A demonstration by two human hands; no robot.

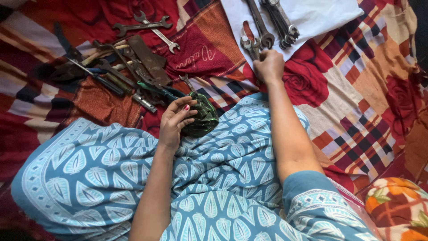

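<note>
My left hand rests on my lap, fingers curled around a dark green crumpled cloth. My right hand reaches forward with fingers closed on a small wrench at the edge of a white cloth. Several clean spanners lie in a row on that white cloth. A heap of rusty, dirty tools, pliers and spanners among them, lies to the left on the bedsheet.
Two crossed spanners lie at the top left on the red patterned sheet. My blue leaf-print garment covers my lap. An orange floral cushion is at the lower right.
</note>
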